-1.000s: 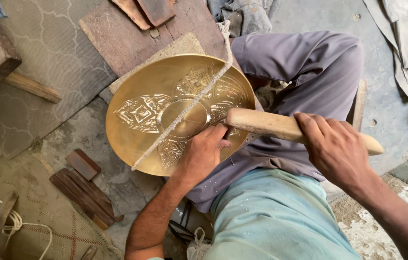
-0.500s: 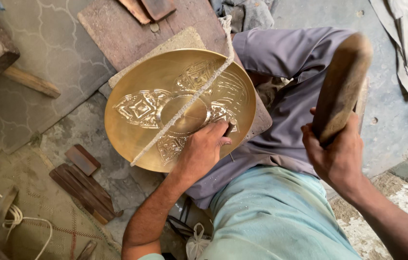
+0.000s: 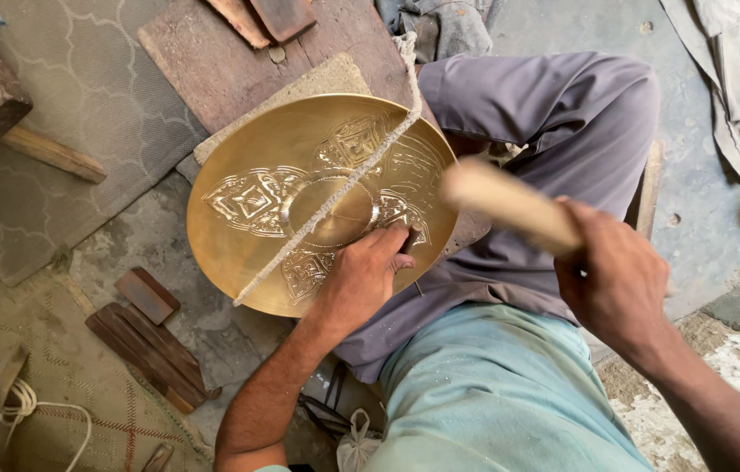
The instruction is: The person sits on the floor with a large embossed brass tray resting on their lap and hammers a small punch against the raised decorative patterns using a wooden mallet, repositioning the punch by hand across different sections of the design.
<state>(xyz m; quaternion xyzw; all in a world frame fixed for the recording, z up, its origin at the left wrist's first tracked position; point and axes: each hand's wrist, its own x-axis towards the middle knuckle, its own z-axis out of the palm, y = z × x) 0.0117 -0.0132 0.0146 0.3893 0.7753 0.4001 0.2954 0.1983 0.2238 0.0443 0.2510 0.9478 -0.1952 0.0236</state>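
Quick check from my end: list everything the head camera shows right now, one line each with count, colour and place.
brass plate: one, golden, engraved, resting on the lap and a board
cord: one, whitish, stretched across the plate
wooden mallet: one, pale, blurred, over the plate's right edge
wooden board: one, brown, behind the plate
small wooden blocks: several, dark brown, floor at left
rope: one, white, lower left
cloth: one, grey, upper right
left hand: pressed on the plate's near side, a thin tool under the fingers
right hand: gripping the mallet handle
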